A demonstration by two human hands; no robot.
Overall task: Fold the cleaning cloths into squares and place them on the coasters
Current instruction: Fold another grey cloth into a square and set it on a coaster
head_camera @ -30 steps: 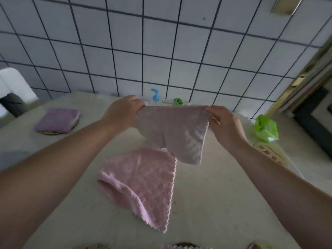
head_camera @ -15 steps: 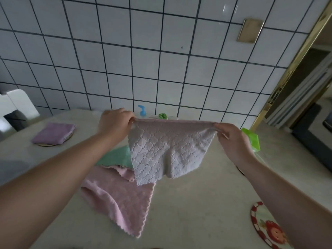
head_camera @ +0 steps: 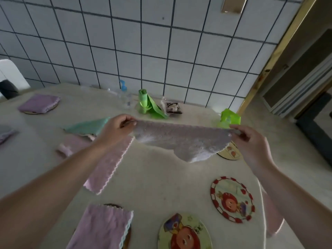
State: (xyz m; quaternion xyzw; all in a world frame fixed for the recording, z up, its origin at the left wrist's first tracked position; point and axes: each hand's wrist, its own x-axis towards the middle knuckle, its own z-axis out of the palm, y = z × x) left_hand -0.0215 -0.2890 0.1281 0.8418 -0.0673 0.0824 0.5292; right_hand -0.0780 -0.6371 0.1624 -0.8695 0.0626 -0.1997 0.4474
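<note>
A pale pink cleaning cloth [head_camera: 181, 141] is stretched out in the air above the table. My left hand [head_camera: 116, 127] pinches its left corner and my right hand [head_camera: 251, 141] pinches its right corner. Below lie a loose pink cloth [head_camera: 107, 168] and a mint green cloth [head_camera: 86, 127]. A folded purple cloth [head_camera: 102, 229] rests on a coaster at the near edge, and another folded purple cloth [head_camera: 38, 104] sits on a coaster at the far left. Bare round coasters lie near right: a red-rimmed coaster [head_camera: 232, 199], a yellow coaster [head_camera: 183, 232], and a coaster [head_camera: 230, 153] partly hidden by the held cloth.
At the tiled wall stand a green roll of bags [head_camera: 145, 105], a clear bottle with a blue pump [head_camera: 124, 94], a small dark packet [head_camera: 173, 107] and a green plastic item [head_camera: 230, 119]. A doorway opens on the right. Another cloth [head_camera: 5, 133] peeks in at the left edge.
The held cloth has swung from hanging down to stretched nearly flat between my hands, and my hands have drawn further apart. The view has tipped down, showing coasters and a folded cloth near me.
</note>
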